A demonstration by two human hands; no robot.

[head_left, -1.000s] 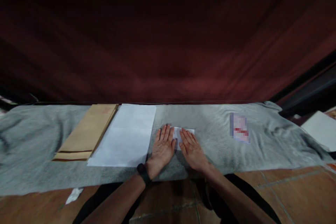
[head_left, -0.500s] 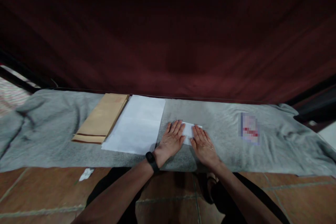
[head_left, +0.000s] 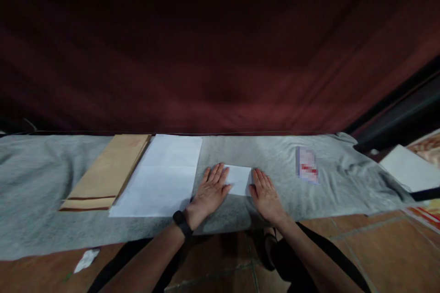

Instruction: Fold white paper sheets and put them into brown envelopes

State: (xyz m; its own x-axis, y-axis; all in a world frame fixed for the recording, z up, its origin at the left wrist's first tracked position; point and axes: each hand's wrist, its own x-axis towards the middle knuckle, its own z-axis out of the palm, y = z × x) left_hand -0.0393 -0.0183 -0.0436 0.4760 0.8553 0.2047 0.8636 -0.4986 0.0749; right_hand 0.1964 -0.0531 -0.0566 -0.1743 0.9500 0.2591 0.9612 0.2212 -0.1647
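Observation:
A small white piece of paper [head_left: 239, 180], seemingly folded, lies flat on the grey cloth between my hands. My left hand [head_left: 211, 188] rests palm down at its left edge, fingers stretched out and the thumb at the paper's side. At the right edge, my right hand [head_left: 266, 196] also lies flat with its fingers extended. Left of my left hand are large white sheets of paper [head_left: 161, 174], with a faint crease across the top one. Brown envelopes [head_left: 106, 171] lie stacked beyond them, farther left.
A grey cloth [head_left: 347, 192] covers the long low surface, backed by a dark red curtain [head_left: 220, 78]. A blurred-out small item [head_left: 307, 165] lies to the right. Crumpled white paper [head_left: 86, 260] is on the tiled floor [head_left: 213, 274]. A white panel [head_left: 410, 169] stands at far right.
My hands have moved apart to the paper's left and right edges, uncovering more of it. The camera view has turned slightly to the right.

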